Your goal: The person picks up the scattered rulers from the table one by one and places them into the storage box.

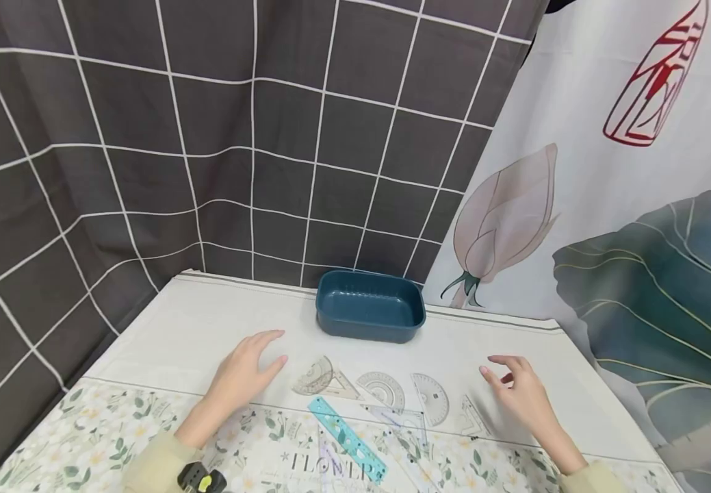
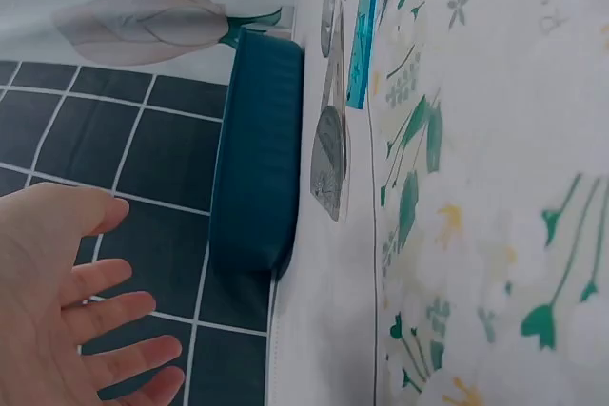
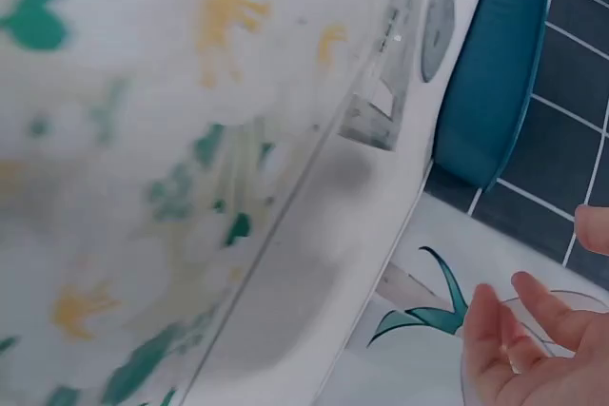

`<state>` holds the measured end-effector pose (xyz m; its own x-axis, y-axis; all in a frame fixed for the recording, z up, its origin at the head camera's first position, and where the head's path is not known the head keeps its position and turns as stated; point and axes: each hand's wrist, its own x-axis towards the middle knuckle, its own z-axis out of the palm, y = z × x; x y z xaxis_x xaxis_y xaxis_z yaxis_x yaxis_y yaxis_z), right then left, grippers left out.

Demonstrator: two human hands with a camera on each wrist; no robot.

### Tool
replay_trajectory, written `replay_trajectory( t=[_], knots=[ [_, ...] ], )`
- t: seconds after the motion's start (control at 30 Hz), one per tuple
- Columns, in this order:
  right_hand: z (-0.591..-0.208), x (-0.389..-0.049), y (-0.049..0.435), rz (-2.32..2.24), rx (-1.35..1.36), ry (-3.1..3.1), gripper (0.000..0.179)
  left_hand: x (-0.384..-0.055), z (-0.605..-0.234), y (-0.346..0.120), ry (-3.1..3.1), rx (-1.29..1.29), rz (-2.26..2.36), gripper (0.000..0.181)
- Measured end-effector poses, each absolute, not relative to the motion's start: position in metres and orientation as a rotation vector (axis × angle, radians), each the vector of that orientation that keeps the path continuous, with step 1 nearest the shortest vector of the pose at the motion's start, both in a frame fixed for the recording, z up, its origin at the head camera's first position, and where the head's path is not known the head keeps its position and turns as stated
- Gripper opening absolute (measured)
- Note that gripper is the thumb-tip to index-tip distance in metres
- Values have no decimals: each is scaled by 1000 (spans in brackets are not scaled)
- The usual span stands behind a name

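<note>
1. Left hand (image 1: 241,370) with fingers relaxed and apart, gripping nothing, poised just left of a grey-tinted, see-through half-round protractor (image 1: 314,378).
2. Right hand (image 1: 524,394) with fingers loosely bent, likewise gripping nothing, near a small clear plastic set square (image 1: 478,419).
3. Between the hands, on a white, flower-printed tablecloth (image 1: 127,411): the grey-tinted protractor overlapping a pale, see-through triangle (image 1: 344,392); farther right, a clear half-round protractor (image 1: 382,390) and another, turned on end (image 1: 431,398).
4. Nearer the body, a bright turquoise straight ruler (image 1: 347,438), aslant, among further clear pieces, too faint to sort out fully.
5. Beyond the tools, near the back edge, a dark teal rectangular plastic tray (image 1: 370,332).
6. Behind, a dark grey curtain with white grid lines (image 1: 281,116).
7. Likeliest trouble: catching two pieces at once at the left, because of the overlap; misjudging an edge, because of transparency over busy print.
8. Also possible: dragging thin pieces or rucking the cloth, because of flatness and scant fingertip purchase.
</note>
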<state>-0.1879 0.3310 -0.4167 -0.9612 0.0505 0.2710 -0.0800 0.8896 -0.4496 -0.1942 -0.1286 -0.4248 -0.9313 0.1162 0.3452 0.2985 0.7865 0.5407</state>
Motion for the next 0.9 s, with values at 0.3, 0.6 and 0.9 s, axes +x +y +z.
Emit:
replay_trajectory(
  t=[0.3, 0.6, 0.9],
  knots=[
    [-409, -212, 331, 877, -13, -2781, 35, -214, -421, -126, -2681, -296, -989, 44],
    [-400, -242, 327, 1222, -45, -2791, 42, -236, -411, -124, -2638, -268, -1252, 37],
    [-393, -268, 322, 1324, -79, -2832, 49, -255, -406, -118, -2632, -221, -1403, 34]
  ],
)
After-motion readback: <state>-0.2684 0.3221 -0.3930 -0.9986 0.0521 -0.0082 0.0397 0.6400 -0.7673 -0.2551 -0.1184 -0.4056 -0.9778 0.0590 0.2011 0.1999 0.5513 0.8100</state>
